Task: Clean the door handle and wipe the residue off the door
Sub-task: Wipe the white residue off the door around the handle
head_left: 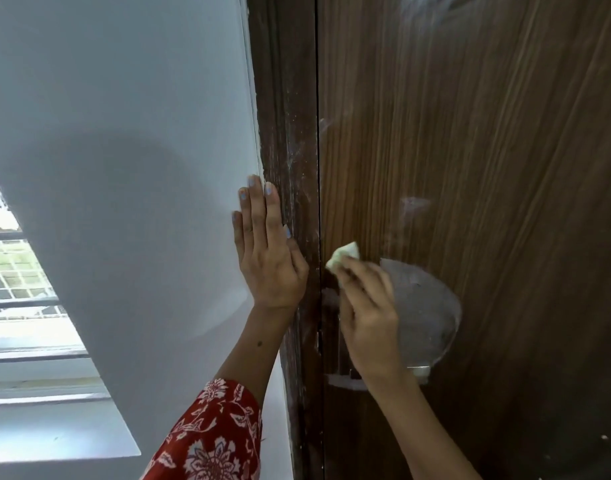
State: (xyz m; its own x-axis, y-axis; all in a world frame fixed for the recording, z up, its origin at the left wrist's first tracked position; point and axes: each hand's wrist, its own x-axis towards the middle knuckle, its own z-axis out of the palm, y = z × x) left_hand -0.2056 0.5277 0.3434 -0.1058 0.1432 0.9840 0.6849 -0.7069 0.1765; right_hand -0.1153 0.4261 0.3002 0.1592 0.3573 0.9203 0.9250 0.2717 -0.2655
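A dark wood-grain door (487, 168) fills the right side, with pale smears of residue (415, 204) on it. My right hand (366, 313) pinches a small white cloth (344, 256) against the door near its left edge, just above the handle. The metal handle (420, 370) is mostly hidden behind my right hand and wrist; only its end shows. A cloudy grey half-round patch (425, 306) sits on the door right of my hand. My left hand (267, 254) lies flat, fingers up, on the wall at the dusty door frame (290, 150).
A pale grey wall (124, 133) takes up the left half. At the far left is a window with a metal grille (10, 271) and a white sill (55, 427) below it. White tape or residue (345, 382) marks the door under the handle.
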